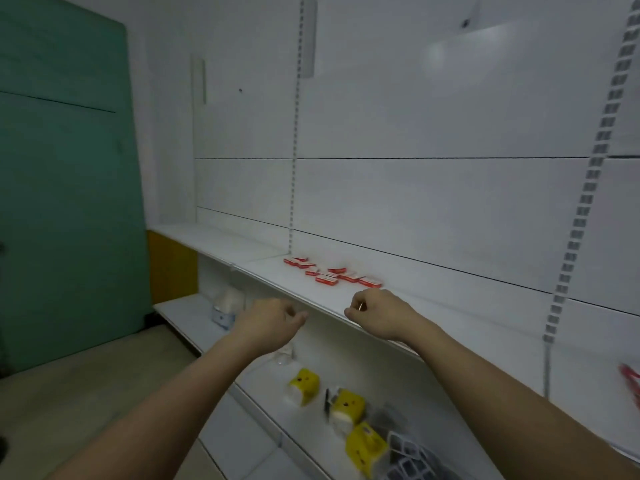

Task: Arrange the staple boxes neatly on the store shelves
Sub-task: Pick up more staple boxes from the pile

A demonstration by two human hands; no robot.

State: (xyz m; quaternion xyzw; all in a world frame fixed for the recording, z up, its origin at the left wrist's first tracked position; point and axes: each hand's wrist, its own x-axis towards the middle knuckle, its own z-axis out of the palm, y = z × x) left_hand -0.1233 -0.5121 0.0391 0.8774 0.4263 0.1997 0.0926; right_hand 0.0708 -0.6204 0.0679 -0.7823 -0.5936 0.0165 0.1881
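The staple boxes (332, 273), small red-and-white ones, are lying loosely scattered just right of the frame's center, on the upper white shelf (304, 292). They're sitting at odd angles, some touching each other, close to the back wall panel (415, 202) and right next to the foot of a slotted upright rail (293, 168). The picture's pretty blurry, so an exact box count isn't happening, but it's looking like roughly seven or eight.

Both of the person's bare arms are reaching in from the bottom of the frame. The left hand (273, 320) is hovering at center, just in front of the shelf's front edge, fingers curled in loosely, not holding anything that can be made out. The right hand (375, 315) is over the front part of the same shelf, a bit below the boxes in the frame, also curled into a loose fist; there's a thin light sliver near its thumb, but whether it's pinching something is too hard to tell. Neither hand is touching the boxes.

Lower down, toward bottom center, a lower shelf (263, 386) is carrying yellow packages (346, 405) and some dark gridded items (405, 455). A green door (65, 168) is filling the left side of the frame, and another slotted rail (588, 188) is running down the right.
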